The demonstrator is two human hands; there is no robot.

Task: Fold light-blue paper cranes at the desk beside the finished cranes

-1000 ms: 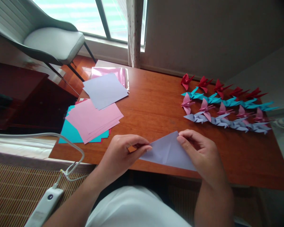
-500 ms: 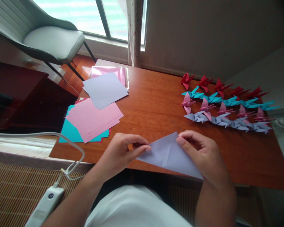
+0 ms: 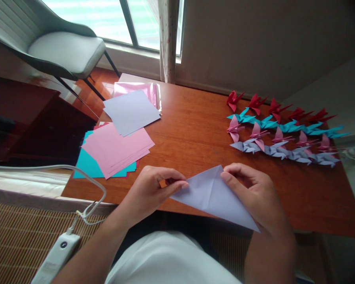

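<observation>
Lengthwise aslant, lavender paper [image 3: 208, 191], apex pointing away

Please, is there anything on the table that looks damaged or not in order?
Nothing looks damaged or spilled. Only the flat pink paper sheets look slightly untidy, fanned unevenly over turquoise paper sheets, while the folded red paper birds stand in a neat row.

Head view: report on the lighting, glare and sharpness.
Head view: the window is blown out, the wall to its right dim; head view: glare streaks the shiny pink packet; head view: the held lilac sheet looks slightly soft, though its crease shows; head view: the upper right corner falls nearly black.
</observation>
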